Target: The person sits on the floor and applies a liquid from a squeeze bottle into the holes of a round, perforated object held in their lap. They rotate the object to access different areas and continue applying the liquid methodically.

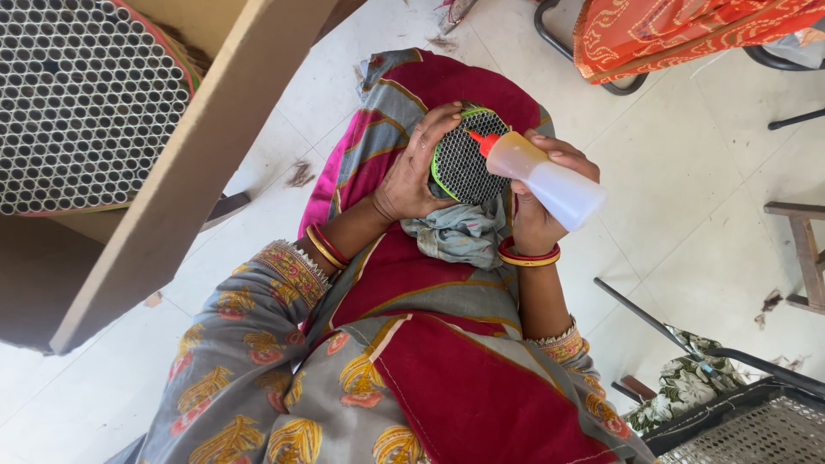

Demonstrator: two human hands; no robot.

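Note:
My left hand [414, 167] grips a round bundle of small tubes [465, 159] with a green band round its edge, held above my lap. In my right hand [537, 206] is a white squeeze bottle [550, 182], tilted so its orange nozzle touches the open tube ends near the top of the bundle. A grey crumpled cloth [455, 234] lies on my lap just under the bundle. Bangles show on both wrists.
A cardboard box [185, 163] at the left holds a large pack of white tubes [82, 103]. An orange patterned cloth [679, 30] hangs over a chair frame at top right. A wooden stool [803, 253] and a black wire rack [748, 425] stand at the right on the white tiled floor.

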